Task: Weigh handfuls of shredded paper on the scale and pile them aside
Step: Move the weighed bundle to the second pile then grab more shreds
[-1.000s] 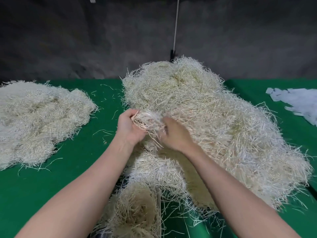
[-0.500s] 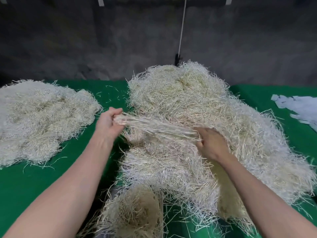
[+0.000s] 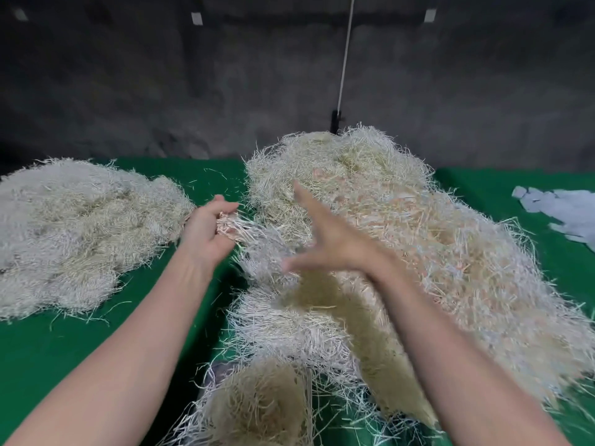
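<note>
A big heap of pale shredded paper [image 3: 434, 239] covers the middle and right of the green table. My left hand [image 3: 209, 230] grips a tuft of shreds [image 3: 238, 230] at the heap's left edge. Blurred by motion, my right hand [image 3: 328, 243] hovers over the heap with fingers and thumb spread, holding nothing. A second, flatter pile of shredded paper [image 3: 74, 226] lies at the left. A clump of shreds [image 3: 264, 403] sits low in front of me; the scale itself is hidden beneath paper.
The green table cloth [image 3: 48, 355] shows between the two piles and at the near left. Pale blue-white paper sheets [image 3: 563, 210] lie at the far right. A dark wall with a white cord [image 3: 344, 59] stands behind the table.
My right hand has let go of the shreds, lifted off the heap and spread its fingers. My left hand keeps its tuft at the heap's left edge.
</note>
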